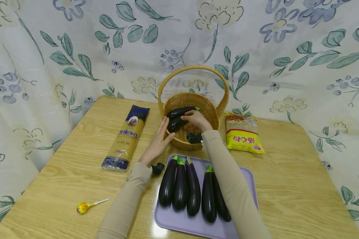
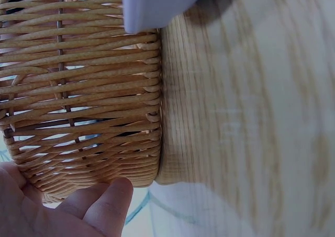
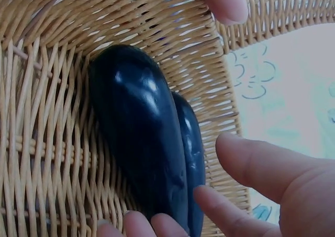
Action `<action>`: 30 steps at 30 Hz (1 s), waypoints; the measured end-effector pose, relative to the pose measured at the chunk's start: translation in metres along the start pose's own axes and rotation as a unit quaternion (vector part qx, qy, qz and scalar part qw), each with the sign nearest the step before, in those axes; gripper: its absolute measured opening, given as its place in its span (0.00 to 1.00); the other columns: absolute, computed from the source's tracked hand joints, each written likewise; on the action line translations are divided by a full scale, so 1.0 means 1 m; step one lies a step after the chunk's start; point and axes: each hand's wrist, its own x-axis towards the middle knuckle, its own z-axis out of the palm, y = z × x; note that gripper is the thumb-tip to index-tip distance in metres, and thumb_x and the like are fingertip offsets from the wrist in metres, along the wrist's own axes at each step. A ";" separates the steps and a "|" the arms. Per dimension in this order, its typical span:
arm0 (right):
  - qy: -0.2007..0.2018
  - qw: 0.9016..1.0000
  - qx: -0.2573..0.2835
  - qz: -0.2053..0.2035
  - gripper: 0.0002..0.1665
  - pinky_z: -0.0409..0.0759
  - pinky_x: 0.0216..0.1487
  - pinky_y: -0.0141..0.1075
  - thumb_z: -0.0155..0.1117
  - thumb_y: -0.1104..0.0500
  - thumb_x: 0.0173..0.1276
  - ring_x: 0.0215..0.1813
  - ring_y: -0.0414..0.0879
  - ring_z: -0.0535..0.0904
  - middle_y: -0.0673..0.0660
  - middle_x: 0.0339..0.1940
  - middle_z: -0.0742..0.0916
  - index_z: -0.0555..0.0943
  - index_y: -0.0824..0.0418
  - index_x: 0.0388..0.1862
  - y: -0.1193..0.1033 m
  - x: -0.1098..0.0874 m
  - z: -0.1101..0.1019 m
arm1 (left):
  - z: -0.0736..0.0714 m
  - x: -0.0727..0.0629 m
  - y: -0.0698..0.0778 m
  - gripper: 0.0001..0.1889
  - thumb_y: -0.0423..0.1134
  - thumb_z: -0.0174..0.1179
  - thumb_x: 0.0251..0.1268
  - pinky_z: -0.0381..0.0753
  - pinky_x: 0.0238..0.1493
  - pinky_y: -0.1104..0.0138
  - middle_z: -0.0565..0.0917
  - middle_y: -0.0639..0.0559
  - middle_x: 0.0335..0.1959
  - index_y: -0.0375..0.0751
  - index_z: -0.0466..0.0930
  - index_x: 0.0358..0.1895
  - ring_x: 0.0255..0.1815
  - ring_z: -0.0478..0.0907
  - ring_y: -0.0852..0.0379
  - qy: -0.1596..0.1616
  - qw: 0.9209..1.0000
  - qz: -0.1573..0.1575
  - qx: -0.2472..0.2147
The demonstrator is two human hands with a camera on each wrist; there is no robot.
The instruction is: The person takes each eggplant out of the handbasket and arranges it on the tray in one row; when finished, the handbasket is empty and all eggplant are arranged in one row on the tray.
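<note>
Two dark purple eggplants lie side by side in the wicker basket [image 1: 192, 146]: one [image 1: 180, 111] toward the back, the other [image 1: 174, 124] nearer the front. My right hand [image 1: 199, 120] reaches inside; in the right wrist view its fingertips [image 3: 163, 225] are at the lower end of the nearer eggplant [image 3: 138, 122], with the thumb [image 3: 251, 156] apart from it. My left hand [image 1: 157, 143] rests against the basket's left outer side, fingers extended. In the left wrist view its fingertips touch the woven wall [image 2: 89, 101].
A lilac tray [image 1: 167, 217] with several eggplants [image 1: 179, 189] stands in front of the basket, partly under my right sleeve. A spaghetti pack [image 1: 124, 139] lies left, a yellow food bag [image 1: 243, 134] right, a lollipop [image 1: 85, 207] front left. A floral curtain [image 1: 179, 39] hangs behind.
</note>
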 end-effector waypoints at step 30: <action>0.003 0.981 -0.186 -0.050 0.29 0.71 0.66 0.52 0.50 0.45 0.76 0.68 0.58 0.71 0.61 0.71 0.72 0.67 0.55 0.71 0.002 0.015 0.011 | 0.003 -0.001 -0.001 0.37 0.52 0.45 0.77 0.48 0.72 0.36 0.32 0.56 0.81 0.58 0.33 0.79 0.81 0.35 0.44 0.009 1.000 0.013 0.012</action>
